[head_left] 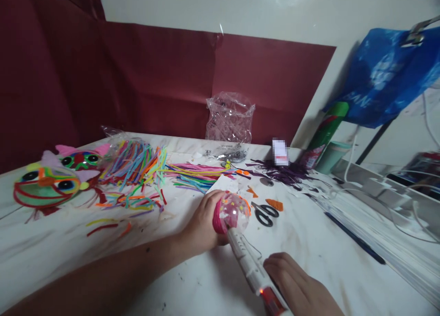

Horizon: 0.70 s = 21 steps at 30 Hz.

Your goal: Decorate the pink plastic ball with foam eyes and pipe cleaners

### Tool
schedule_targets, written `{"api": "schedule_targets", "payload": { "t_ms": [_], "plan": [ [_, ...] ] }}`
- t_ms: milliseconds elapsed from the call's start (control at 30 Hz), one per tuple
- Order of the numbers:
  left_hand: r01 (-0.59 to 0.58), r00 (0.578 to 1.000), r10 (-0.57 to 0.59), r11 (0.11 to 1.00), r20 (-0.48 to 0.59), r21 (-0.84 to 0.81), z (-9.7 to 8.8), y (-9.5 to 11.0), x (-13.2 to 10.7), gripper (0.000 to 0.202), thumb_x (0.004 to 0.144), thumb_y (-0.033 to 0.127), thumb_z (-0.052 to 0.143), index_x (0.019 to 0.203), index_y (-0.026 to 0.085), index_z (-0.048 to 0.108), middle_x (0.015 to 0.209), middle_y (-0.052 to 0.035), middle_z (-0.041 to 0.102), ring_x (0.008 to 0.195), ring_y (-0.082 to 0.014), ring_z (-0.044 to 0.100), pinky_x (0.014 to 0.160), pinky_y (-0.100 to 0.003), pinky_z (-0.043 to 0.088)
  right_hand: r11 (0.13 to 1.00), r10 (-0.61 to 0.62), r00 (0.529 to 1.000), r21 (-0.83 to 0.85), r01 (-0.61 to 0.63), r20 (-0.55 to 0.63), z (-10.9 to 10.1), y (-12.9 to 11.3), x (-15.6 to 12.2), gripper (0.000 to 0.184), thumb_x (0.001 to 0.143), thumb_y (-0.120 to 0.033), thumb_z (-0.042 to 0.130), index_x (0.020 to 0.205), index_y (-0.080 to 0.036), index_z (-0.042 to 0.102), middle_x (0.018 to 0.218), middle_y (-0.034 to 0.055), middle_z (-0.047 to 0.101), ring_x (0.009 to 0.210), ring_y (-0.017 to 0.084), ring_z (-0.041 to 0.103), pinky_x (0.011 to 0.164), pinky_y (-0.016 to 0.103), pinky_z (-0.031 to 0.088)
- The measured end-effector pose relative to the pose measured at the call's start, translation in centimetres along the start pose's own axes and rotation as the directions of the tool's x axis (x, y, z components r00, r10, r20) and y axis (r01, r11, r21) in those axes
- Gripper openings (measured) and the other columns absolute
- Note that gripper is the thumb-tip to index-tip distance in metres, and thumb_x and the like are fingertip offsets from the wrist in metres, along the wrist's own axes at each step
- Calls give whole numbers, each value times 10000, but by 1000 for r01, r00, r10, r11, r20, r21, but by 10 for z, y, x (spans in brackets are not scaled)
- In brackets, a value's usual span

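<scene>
My left hand [203, 222] is wrapped round a clear plastic ball [233, 213] wound with pink pipe cleaner and dotted with small bits. A white glue gun [252, 268] with a red light points its nozzle at the ball's underside. My right hand [297, 284] grips the glue gun's handle at the lower right edge. Both hands hover just above the white table [309, 242].
Black-handled scissors [266, 213] and orange felt scraps [274, 204] lie just right of the ball. Colourful pipe cleaners [137, 169] spread at left, beside two decorated balls with eyes [51, 183]. Purple scraps [282, 173], a clear bag [229, 118], a green can [325, 135] and cables sit behind and right.
</scene>
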<state>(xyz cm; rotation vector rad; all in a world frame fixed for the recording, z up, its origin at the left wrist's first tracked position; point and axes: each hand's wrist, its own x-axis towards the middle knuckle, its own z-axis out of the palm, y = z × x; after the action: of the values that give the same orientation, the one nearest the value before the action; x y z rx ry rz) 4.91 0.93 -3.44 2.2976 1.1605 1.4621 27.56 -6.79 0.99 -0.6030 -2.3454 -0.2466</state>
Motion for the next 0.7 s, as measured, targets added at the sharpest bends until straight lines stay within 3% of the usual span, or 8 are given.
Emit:
{"api": "schedule_targets", "payload": {
  "t_ms": [200,333,433,567,700],
  "plan": [
    [12,1000,-12,1000,4,-17,-3,4,1,945,512,256,832,1316,217,337,1327,-137,453,1245,-309,445,1069,-459,375,999,38,999,-9,-38,-17,8,0,-7,215,948,-175,320,969,-207,533,761,64,683,714,190,668,575,220,565],
    [117,993,-115,990,29,-75,-6,7,3,951,475,262,862,1290,222,373,1317,-131,469,1247,-325,446,1061,-470,376,968,213,974,-116,-221,-81,14,17,-25,261,938,-172,286,1011,-233,529,888,77,686,850,193,663,667,241,561],
    [226,974,-222,961,43,-162,-8,8,4,945,480,235,863,1289,234,376,1328,-128,470,1240,-328,463,1048,-480,386,901,347,935,-252,-353,-71,9,43,-38,218,868,-174,389,1021,-221,537,954,102,670,891,222,655,683,285,555],
    [272,962,-266,906,62,-324,-8,7,2,917,528,285,858,1303,245,369,1331,-123,491,1224,-318,494,1031,-464,410,839,446,891,-388,-382,87,5,74,-50,255,696,-84,443,886,-196,571,867,109,668,742,230,656,530,276,527],
    [270,961,-270,875,58,-402,-8,6,0,917,523,290,866,1296,248,375,1332,-125,497,1221,-322,500,1014,-462,428,821,497,835,-439,-365,236,10,84,-56,311,625,-21,429,830,-188,592,845,106,665,777,243,646,557,295,529]
  ]
}}
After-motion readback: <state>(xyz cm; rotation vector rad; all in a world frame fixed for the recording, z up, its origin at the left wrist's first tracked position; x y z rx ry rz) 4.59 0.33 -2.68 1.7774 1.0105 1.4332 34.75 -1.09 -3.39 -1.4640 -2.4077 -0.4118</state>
